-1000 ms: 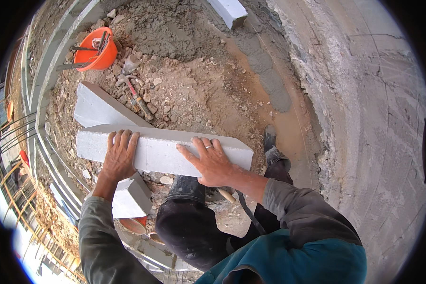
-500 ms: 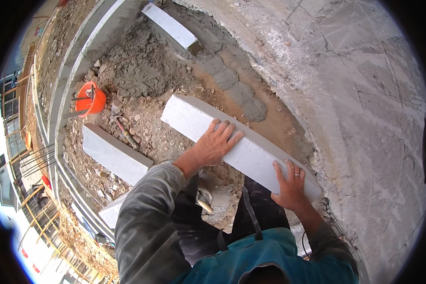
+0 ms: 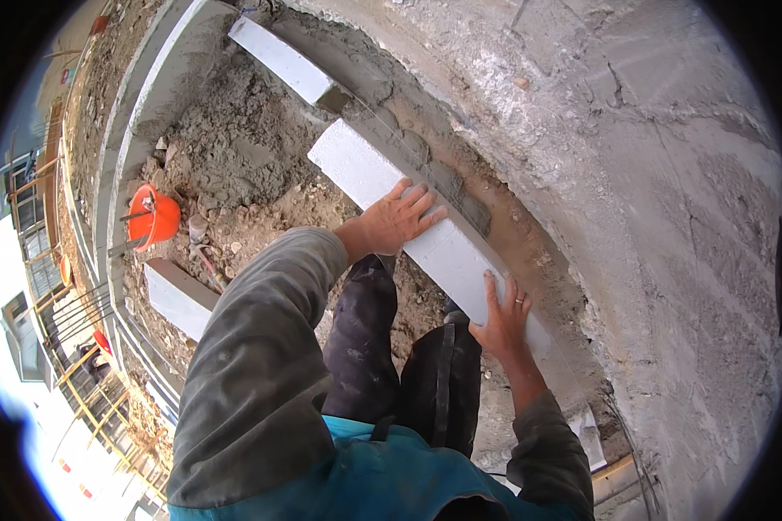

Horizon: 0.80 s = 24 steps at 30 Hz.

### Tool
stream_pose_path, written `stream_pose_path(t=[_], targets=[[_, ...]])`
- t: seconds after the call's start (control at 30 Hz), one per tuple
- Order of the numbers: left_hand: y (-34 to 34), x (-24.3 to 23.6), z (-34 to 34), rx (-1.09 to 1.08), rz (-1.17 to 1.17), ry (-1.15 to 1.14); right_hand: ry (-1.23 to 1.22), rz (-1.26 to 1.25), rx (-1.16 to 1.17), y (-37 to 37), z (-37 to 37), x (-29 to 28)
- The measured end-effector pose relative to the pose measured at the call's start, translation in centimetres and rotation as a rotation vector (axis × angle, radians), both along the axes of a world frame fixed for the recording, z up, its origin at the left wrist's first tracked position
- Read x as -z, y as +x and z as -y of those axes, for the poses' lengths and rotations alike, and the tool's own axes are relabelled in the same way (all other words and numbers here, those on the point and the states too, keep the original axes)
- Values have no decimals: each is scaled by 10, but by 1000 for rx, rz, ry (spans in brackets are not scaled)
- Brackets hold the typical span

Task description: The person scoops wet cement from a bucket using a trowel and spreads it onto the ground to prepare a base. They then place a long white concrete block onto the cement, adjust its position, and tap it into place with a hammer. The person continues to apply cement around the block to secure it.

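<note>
Held block [image 3: 450, 256]: closer to the other block [image 3: 280, 59] than half a second ago, their ends now nearly meeting.
Left hand [image 3: 398, 219]: fingers spread, gripping the half nearer the other block.
Right hand [image 3: 502, 323]: fingers spread, gripping the opposite half.

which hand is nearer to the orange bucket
Left. The left hand grips the pale kerb block to the right of the orange bucket; the right hand grips that block farther right, toward its near end.
</note>
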<state>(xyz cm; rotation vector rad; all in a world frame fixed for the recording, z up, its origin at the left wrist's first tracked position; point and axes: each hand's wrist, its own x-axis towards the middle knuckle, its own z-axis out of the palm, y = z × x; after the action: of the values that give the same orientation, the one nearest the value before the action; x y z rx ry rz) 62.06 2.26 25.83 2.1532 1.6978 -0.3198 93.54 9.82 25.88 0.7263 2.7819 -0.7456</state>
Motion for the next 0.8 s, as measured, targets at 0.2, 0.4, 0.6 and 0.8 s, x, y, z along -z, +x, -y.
stream_pose_path(t=[0.2, 0.4, 0.6, 0.8], targets=[[-61, 105, -7, 13, -87, 16, -78, 68, 36, -67, -6, 94], [-105, 162, -9, 40, -160, -58, -96, -1, 67, -115, 1, 163], [-135, 191, -9, 90, -201, -41, -95, -43, 114, -141, 15, 199], [-153, 209, -13, 102, -218, -13, -99, -52, 128, -159, 14, 215]])
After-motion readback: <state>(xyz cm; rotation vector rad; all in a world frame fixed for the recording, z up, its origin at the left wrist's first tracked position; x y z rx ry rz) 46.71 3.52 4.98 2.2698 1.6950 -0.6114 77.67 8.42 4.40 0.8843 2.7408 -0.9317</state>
